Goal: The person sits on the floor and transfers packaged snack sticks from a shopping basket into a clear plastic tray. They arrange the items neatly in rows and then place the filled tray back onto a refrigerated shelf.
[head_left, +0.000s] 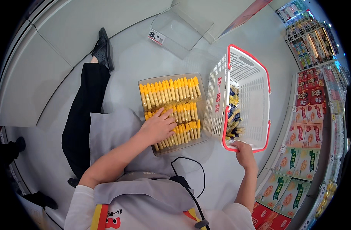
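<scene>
A clear plastic tray (149,81) in front of me holds rows of slim wrapped snack sticks (171,92) with yellow tops. My left hand (158,126) lies over the left side of the middle and near rows, fingers stretched out and a little apart, covering some sticks. To the right stands a white shopping basket (252,115) with red handles and a red-edged rim. My right hand (242,151) is closed round the near edge of the basket. Inside it, several small yellow and dark-blue wrapped packs (233,115) are heaped against the left wall.
A clear acrylic bin (179,28) with a price card lies on the floor beyond the tray. Stacked snack boxes (294,161) line the shelf at right. White cabinet panels (30,84) curve along the left. Another person's dark shoe (45,200) shows at lower left.
</scene>
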Available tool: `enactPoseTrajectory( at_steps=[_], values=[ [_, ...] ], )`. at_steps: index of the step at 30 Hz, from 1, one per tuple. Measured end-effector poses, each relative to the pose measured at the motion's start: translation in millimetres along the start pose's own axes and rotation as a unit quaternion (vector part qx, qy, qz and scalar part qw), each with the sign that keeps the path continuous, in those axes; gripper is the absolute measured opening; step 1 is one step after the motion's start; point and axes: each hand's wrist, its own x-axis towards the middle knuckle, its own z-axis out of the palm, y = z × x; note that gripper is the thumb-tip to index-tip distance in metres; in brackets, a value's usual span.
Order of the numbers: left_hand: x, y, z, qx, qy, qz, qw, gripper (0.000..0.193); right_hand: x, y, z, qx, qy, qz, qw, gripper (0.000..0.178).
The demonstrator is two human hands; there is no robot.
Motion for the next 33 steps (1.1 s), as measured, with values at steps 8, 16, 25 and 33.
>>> enactPoseTrajectory(
  at_steps=[8,16,25,33],
  values=[
    [-1,4,-1,0.012,0.003,-0.010,1.000,0.033,-30,10,-38,0.169,-0.394,-0.003,0.904,0.085],
    [2,5,0,0.022,-0.008,-0.017,1.000,0.031,54,45,7,0.184,-0.103,0.076,0.974,0.059],
    [4,9,-2,0.024,0.015,-0.005,1.000,0.029,109,54,69,-0.144,-0.072,0.140,0.977,0.062],
    [6,8,-3,0.008,0.011,-0.025,1.000,0.028,132,72,32,0.051,0.036,0.051,0.997,0.041]
  ],
)
